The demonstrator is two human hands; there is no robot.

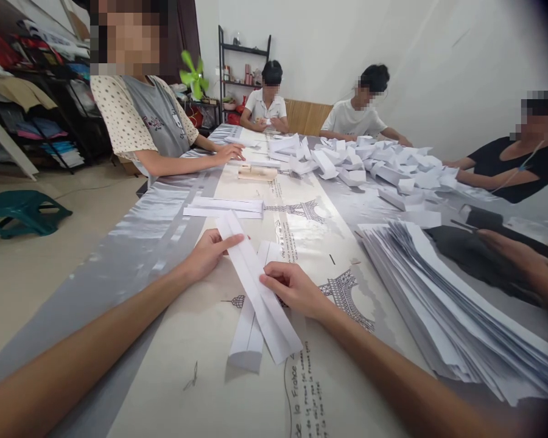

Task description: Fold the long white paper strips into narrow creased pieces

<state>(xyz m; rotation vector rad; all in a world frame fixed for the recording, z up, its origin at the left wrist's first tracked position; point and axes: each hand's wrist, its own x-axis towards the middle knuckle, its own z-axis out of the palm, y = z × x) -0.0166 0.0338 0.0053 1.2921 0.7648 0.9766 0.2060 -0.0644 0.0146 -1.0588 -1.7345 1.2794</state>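
A long folded strip of white paper (258,286) slants across the space between my hands. My left hand (211,250) grips its upper end, thumb on top and fingers underneath. Near its middle, my right hand (296,286) pinches the right edge between thumb and curled index finger. Beneath it, crossing at an angle, lies a second folded paper strip (246,347) on the printed tablecloth (182,328). Just beyond my left hand rest more flat folded strips (223,208).
A tall stack of white paper sheets (438,298) stands at the right, beside a dark cloth (475,255). Folded paper pieces (365,159) are heaped farther back. Several people sit or stand around the table. A green stool (25,210) is on the floor at left.
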